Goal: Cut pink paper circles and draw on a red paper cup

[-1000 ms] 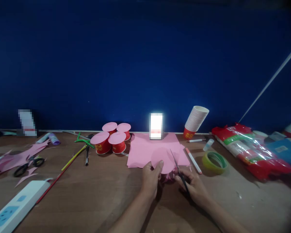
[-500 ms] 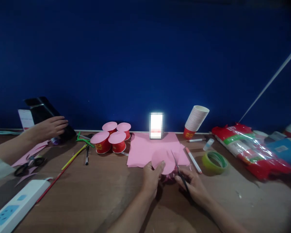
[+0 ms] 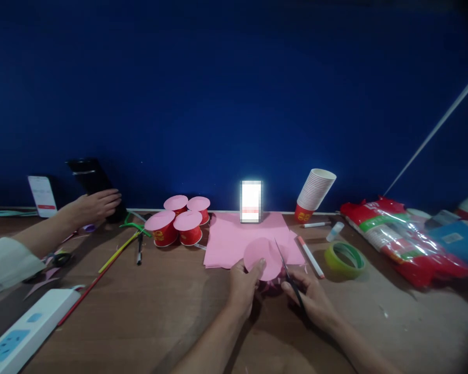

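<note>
A pink paper circle [image 3: 263,258] is pinched between the thumb and fingers of my left hand [image 3: 245,285]. My right hand [image 3: 310,293] is closed around a pair of scissors [image 3: 292,283], whose blades point up along the circle's right edge. Behind the circle lies a stack of pink paper sheets [image 3: 226,239]. Pink scraps [image 3: 273,286] show below the circle, partly hidden by my hands. Left of the stack stand several red paper cups [image 3: 165,236] topped with pink paper discs [image 3: 187,220].
Another person's hand [image 3: 101,203] touches a black object [image 3: 91,176] at the left. A power strip [image 3: 31,322] lies at front left. On the right are stacked paper cups [image 3: 315,189], a marker [image 3: 311,257], a tape roll [image 3: 345,259] and a red plastic package [image 3: 398,239].
The other person's hand and the black object have shifted right, uncovering more of the phone at the left. My hands, the paper circle and the scissors have hardly moved.
</note>
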Tool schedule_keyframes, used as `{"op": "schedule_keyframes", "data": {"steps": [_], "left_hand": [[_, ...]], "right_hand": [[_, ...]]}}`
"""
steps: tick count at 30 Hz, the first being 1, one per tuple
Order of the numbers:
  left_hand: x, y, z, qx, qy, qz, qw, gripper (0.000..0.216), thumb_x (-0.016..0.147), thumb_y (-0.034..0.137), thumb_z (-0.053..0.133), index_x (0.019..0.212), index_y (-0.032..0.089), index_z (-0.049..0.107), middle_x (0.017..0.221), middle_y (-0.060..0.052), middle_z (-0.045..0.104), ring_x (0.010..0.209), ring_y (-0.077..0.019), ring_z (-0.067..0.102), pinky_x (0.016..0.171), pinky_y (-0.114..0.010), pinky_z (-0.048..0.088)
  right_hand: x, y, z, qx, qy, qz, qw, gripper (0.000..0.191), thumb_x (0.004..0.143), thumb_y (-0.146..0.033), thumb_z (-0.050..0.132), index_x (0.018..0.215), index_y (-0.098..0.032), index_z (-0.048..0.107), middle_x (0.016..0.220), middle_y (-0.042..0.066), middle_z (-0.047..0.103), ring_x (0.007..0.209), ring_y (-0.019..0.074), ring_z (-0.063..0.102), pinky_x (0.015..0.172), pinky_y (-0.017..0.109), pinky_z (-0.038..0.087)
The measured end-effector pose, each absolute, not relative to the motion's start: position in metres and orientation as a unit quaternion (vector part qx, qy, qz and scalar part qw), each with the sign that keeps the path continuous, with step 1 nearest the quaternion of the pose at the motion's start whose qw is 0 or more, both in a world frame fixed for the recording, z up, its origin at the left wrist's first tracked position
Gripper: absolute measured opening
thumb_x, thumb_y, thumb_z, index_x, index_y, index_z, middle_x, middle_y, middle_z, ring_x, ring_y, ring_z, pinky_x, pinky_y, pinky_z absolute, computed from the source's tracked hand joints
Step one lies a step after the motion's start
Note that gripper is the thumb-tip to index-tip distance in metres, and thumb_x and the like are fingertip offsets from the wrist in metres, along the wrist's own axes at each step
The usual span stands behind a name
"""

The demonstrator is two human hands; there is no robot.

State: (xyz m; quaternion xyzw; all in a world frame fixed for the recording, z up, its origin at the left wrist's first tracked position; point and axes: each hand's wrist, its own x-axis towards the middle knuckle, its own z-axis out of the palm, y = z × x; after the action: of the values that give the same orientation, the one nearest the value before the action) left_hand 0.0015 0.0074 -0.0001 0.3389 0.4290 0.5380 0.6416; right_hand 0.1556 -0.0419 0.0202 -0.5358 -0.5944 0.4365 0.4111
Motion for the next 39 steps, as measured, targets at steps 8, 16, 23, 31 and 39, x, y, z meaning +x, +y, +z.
{"op": "schedule_keyframes", "data": {"steps": [8, 16, 23, 31, 39], "left_hand": [[0.001, 0.0071, -0.0005, 0.338, 0.432, 0.535, 0.643, 0.05, 0.057, 0.05, 0.077, 0.083, 0.008, 0.068, 0.057, -0.002, 0.059, 0.047, -0.0093, 0.047, 0.044, -0.021, 0.037], [0.0015, 0.0067, 0.0007, 0.335, 0.424, 0.54, 0.646, 0.048, 0.058, 0.049, 0.076, 0.083, 0.008, 0.068, 0.059, -0.003, 0.061, 0.048, -0.0093, 0.048, 0.046, -0.022, 0.04], [0.0018, 0.0064, 0.0021, 0.308, 0.434, 0.538, 0.654, 0.052, 0.052, 0.049, 0.079, 0.082, 0.009, 0.067, 0.053, 0.0, 0.057, 0.045, -0.0084, 0.045, 0.042, -0.021, 0.038], [0.0015, 0.0073, 0.0031, 0.325, 0.423, 0.543, 0.649, 0.044, 0.06, 0.049, 0.075, 0.075, 0.01, 0.061, 0.051, 0.004, 0.049, 0.043, -0.0051, 0.034, 0.041, -0.02, 0.03], [0.0016, 0.0078, 0.0036, 0.317, 0.425, 0.546, 0.649, 0.044, 0.058, 0.049, 0.076, 0.073, 0.01, 0.061, 0.049, 0.005, 0.046, 0.043, -0.0047, 0.032, 0.04, -0.019, 0.027]], "right_hand": [[0.1566, -0.0411, 0.0218, -0.535, -0.615, 0.417, 0.401, 0.031, 0.082, -0.045, 0.057, 0.087, -0.015, 0.062, 0.073, 0.001, 0.055, 0.061, 0.0122, 0.048, 0.052, 0.021, 0.041], [0.1569, -0.041, 0.0235, -0.543, -0.632, 0.396, 0.386, 0.028, 0.085, -0.044, 0.054, 0.084, -0.016, 0.06, 0.068, -0.001, 0.052, 0.057, 0.0106, 0.044, 0.052, 0.022, 0.038], [0.1575, -0.0412, 0.024, -0.546, -0.634, 0.384, 0.39, 0.029, 0.084, -0.044, 0.055, 0.085, -0.016, 0.061, 0.067, -0.001, 0.052, 0.057, 0.0112, 0.045, 0.051, 0.021, 0.038], [0.1575, -0.041, 0.0252, -0.548, -0.639, 0.373, 0.39, 0.029, 0.083, -0.045, 0.055, 0.085, -0.016, 0.063, 0.07, 0.0, 0.054, 0.061, 0.0135, 0.047, 0.055, 0.023, 0.039], [0.1564, -0.0427, 0.0252, -0.551, -0.618, 0.408, 0.384, 0.03, 0.084, -0.046, 0.054, 0.086, -0.017, 0.062, 0.062, -0.003, 0.047, 0.053, 0.0107, 0.04, 0.049, 0.021, 0.035]]}}
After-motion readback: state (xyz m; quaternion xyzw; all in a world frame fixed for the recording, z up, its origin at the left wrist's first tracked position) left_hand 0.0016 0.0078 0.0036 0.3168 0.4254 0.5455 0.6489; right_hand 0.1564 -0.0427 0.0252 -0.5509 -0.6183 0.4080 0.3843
